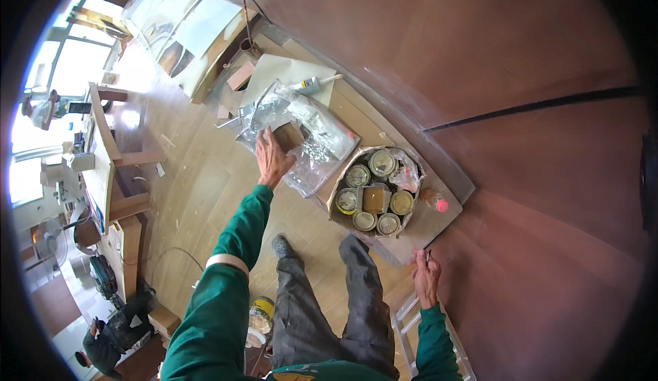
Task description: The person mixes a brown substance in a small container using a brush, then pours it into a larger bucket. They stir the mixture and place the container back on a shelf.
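My left hand (pixel 272 159) reaches out with its fingers stretched, at the near edge of a crumpled clear plastic bag (pixel 329 128). Right beside its fingers is a small brown block or piece (pixel 288 136); whether I touch it I cannot tell. My right hand (pixel 427 277) is closed near the reddish-brown panel, fingertips pinched together round a thin dark thing too small to name. Between and beyond my hands stands a carton (pixel 332 206) holding several round cans (pixel 358 175) and a square-topped container (pixel 374 200).
A sealant tube (pixel 308 86) lies past the bag. To the carton's right is a bottle with a pink cap (pixel 441 206). Tall reddish-brown panels (pixel 521 148) rise on the right. A ladder (pixel 410 319) and a yellow tin (pixel 261 310) stand near my legs. Another person (pixel 103 345) is at lower left.
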Demonstrator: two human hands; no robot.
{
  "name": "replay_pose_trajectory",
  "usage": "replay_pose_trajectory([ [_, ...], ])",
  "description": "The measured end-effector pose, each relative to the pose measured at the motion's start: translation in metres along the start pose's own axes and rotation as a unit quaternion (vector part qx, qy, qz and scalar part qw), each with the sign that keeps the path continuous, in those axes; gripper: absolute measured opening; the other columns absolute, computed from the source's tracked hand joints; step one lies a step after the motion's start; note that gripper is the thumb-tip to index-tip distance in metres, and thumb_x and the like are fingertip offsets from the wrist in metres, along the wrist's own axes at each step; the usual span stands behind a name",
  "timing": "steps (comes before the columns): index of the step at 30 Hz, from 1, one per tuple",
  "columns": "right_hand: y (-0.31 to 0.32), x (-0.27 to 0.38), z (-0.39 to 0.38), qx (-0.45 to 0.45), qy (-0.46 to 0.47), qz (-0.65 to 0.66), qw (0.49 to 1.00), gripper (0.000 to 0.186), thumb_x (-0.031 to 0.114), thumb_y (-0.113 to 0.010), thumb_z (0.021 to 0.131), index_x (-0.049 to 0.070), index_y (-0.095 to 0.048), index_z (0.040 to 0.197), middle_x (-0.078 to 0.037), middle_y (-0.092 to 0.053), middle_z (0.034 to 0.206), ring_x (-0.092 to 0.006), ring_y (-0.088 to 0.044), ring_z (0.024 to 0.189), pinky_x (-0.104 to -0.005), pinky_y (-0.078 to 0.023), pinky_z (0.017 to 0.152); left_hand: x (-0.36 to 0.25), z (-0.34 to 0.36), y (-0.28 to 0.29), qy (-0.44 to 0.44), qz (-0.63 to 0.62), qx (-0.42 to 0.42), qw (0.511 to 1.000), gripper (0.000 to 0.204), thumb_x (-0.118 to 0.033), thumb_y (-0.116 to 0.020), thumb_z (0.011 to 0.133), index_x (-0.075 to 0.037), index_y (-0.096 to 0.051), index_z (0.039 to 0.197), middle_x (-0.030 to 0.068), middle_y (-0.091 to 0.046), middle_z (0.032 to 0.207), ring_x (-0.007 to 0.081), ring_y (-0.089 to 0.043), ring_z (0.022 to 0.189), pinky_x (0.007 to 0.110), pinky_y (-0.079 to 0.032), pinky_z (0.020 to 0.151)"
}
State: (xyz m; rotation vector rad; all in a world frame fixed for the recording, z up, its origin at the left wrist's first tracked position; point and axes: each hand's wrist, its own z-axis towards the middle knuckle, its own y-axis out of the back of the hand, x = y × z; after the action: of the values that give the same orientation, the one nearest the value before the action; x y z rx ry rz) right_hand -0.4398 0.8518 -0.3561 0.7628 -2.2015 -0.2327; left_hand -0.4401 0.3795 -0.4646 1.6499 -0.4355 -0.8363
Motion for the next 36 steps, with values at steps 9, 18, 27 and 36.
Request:
replay_pose_trajectory([
  [9, -0.012, 0.029, 0.006, 0.026, 0.006, 0.028, 0.999, 0.041, 0.034, -0.046, 0.104, 0.001, -0.069, 0.108, -0.005, -0.065, 0.075, -0.0087, -0.049, 0.050, -0.0268, -0.041, 0.049, 0.016, 0.017, 0.002, 0.012, -0.059, 0.029, 0.998, 0.076, -0.023, -0.081, 0.059, 0.000, -0.051, 0.125, 0.0199, -0.050, 0.119, 0.0392, -0.053, 0.110, 0.048, -0.045, 0.093],
  [18, -0.044, 0.073, 0.010, 0.058, 0.051, 0.024, 0.997, 0.042, 0.038, -0.046, 0.104, 0.004, -0.070, 0.109, -0.002, -0.064, 0.076, -0.0074, -0.049, 0.053, -0.0254, -0.041, 0.049, 0.011, -0.015, 0.030, 0.011, -0.109, 0.012, 0.994, 0.074, -0.028, -0.078, 0.057, -0.002, -0.054, 0.122, 0.0196, -0.052, 0.116, 0.0368, -0.051, 0.111, 0.046, -0.044, 0.091],
  [27, -0.060, 0.044, 0.047, 0.016, 0.084, -0.066, 0.994, 0.044, 0.040, -0.048, 0.103, 0.002, -0.070, 0.108, -0.005, -0.066, 0.075, -0.0082, -0.052, 0.056, -0.0278, -0.042, 0.051, -0.020, 0.003, -0.013, -0.021, -0.071, -0.022, 0.997, 0.087, -0.032, -0.083, 0.064, 0.001, -0.044, 0.135, 0.0231, -0.047, 0.131, 0.0395, -0.047, 0.122, 0.050, -0.039, 0.099],
  [36, -0.094, 0.057, 0.108, -0.041, 0.126, -0.222, 0.966, 0.038, 0.036, -0.062, 0.089, 0.000, -0.070, 0.100, -0.025, -0.070, 0.094, -0.0429, -0.066, 0.092, -0.0505, -0.050, 0.080, -0.092, -0.116, 0.023, -0.236, -0.244, 0.081, 0.937, 0.033, -0.004, -0.066, 0.082, -0.001, -0.062, 0.115, 0.0162, -0.063, 0.107, 0.0356, -0.064, 0.094, 0.042, -0.054, 0.081],
])
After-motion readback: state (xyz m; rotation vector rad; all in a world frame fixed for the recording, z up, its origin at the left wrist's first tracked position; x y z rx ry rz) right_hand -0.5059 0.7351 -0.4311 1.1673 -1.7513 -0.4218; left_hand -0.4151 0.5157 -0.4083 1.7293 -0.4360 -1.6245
